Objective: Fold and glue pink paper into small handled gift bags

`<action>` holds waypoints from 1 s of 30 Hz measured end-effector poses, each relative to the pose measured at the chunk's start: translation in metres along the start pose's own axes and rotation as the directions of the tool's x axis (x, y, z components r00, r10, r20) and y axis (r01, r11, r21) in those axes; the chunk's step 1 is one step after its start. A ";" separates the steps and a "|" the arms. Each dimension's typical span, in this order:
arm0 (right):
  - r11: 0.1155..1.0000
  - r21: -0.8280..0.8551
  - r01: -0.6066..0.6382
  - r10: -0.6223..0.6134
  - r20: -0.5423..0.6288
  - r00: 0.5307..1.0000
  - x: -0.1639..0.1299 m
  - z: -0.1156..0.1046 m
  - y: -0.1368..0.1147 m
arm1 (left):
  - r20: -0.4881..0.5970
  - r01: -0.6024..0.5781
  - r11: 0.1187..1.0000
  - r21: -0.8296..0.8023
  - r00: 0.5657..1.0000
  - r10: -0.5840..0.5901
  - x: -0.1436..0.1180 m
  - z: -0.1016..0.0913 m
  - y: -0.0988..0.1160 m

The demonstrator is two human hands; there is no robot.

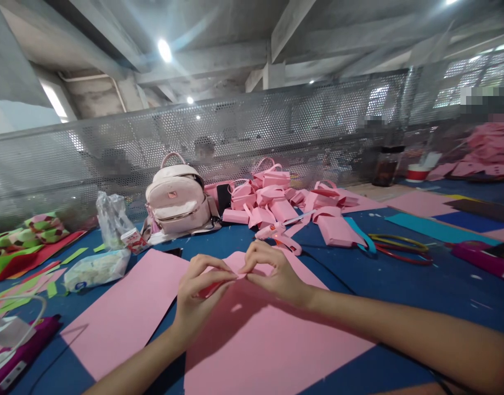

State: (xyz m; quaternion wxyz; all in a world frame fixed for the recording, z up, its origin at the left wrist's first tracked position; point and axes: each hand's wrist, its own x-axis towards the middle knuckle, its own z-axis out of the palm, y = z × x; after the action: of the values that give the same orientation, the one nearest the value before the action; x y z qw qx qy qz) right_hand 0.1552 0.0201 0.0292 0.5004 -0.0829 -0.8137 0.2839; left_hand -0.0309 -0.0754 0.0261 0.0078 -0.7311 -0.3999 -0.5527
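Observation:
My left hand [205, 296] and my right hand [272, 272] meet above a large pink craft sheet [272, 334], the fingertips of both pinched together. A small pink piece [238, 269] shows between them, gripped from both sides; the fingers cover most of it. Part of the piece inside my left hand looks folded, and I cannot tell its full shape. Just beyond my right hand lies a pink hot glue gun [276, 235] with a small orange light. A second pink sheet [130, 307] lies left of my left hand.
Behind are a pale pink backpack [177, 197] and a heap of small pink bags [272, 192]. Power strips [23, 351] and a purple one [486, 258] sit at the sides. A plastic packet [97, 270] lies left; coloured strips [400, 244] lie right. A perforated metal screen [243, 131] stands behind.

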 end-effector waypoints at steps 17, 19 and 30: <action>1.000 0.011 -0.003 0.003 0.003 1.000 0.001 -0.001 0.002 | 0.018 -0.001 1.000 0.018 1.000 0.001 0.001 0.000 -0.006; 1.000 0.012 -0.006 0.006 0.001 1.000 0.001 -0.001 0.002 | 0.015 -0.010 1.000 0.019 1.000 0.009 0.000 0.000 -0.005; 1.000 0.021 -0.002 0.002 -0.009 1.000 0.000 0.000 0.001 | 0.014 -0.047 0.999 0.022 0.999 0.046 0.000 -0.001 -0.001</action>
State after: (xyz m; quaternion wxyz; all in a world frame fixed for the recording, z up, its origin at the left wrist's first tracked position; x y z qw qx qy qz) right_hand 0.1548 0.0213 0.0286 0.5048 -0.0796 -0.8082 0.2926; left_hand -0.0325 -0.0747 0.0261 0.0262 -0.7438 -0.3891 -0.5428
